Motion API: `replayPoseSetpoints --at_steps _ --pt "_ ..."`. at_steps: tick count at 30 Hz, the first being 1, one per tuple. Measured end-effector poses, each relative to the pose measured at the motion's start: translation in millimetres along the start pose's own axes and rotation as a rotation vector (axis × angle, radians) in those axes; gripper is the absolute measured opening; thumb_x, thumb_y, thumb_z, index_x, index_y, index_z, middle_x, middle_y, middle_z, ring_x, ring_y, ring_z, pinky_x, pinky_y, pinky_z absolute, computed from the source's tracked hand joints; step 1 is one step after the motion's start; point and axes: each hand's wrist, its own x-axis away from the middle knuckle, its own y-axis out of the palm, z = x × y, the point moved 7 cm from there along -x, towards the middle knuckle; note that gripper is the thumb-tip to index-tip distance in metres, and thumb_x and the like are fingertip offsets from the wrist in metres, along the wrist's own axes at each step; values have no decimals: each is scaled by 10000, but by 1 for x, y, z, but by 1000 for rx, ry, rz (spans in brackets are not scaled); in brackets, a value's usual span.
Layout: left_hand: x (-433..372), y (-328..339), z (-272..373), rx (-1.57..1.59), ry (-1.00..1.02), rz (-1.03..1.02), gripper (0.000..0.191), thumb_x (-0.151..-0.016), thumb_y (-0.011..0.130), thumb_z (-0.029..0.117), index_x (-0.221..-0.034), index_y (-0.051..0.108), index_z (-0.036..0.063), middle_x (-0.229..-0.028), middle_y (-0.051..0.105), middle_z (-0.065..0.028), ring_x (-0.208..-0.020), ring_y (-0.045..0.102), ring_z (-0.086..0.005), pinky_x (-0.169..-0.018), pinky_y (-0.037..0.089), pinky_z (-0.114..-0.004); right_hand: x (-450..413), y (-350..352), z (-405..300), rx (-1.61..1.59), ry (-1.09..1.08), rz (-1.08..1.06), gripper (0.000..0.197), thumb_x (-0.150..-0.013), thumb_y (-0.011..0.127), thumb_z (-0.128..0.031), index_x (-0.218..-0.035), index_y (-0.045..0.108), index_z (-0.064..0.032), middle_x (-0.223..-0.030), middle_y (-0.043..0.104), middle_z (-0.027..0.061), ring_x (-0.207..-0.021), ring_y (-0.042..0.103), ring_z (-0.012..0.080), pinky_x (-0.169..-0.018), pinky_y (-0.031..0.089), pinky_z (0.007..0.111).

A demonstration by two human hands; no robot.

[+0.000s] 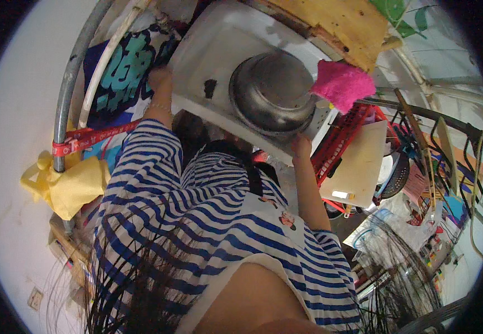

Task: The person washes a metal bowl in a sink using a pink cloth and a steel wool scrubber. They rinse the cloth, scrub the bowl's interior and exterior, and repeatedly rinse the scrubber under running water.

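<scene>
A metal basin (pixel 283 83), seemingly bottom up, rests in a white sink (pixel 201 54) before me. My right hand (pixel 302 145) is at the sink's front edge, close to the basin's near side. Its fingertips are hard to make out, so I cannot tell whether it grips anything. On the other side, my left hand (pixel 160 79) is at the sink's left edge, next to a dark bag with teal lettering (pixel 126 62). Blur hides how its fingers are set. A dark patch (pixel 210 88) shows on the sink floor left of the basin.
A pink cloth (pixel 343 85) hangs by the sink's right corner. Beyond it are a red plastic rack (pixel 337 146) and a pale board (pixel 356 167). A wooden board (pixel 333 25) borders the far side. Left stand a grey pole (pixel 68 92) with red ribbon (pixel 95 137) and a yellow bag (pixel 68 188).
</scene>
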Motion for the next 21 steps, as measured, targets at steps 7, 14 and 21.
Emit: replayPoseSetpoints --at_steps 7,14,21 --pt "117 -96 49 692 -19 541 332 -882 460 278 -969 532 -34 -909 583 -258 -850 559 -400 -731 437 -436 151 28 -131 684 -651 -215 343 -807 595 -225 -1068 539 -9 -974 576 117 -897 555 194 -785 434 304" --pt "171 -128 53 1403 0 315 318 -927 402 271 -987 496 -27 -993 561 -198 -898 551 -325 -757 431 -408 303 116 -283 662 -962 -682 188 -847 556 -87 -1016 582 -8 -854 599 49 -807 559 112 -722 439 245" --pt "258 -248 197 2141 65 -889 441 -942 248 285 -1246 384 -4 -1236 474 -163 -1146 452 -329 -949 355 -561 422 178 -467 576 -1896 -422 179 -833 471 -42 -969 586 -21 -880 585 117 -817 567 223 -730 440 302"
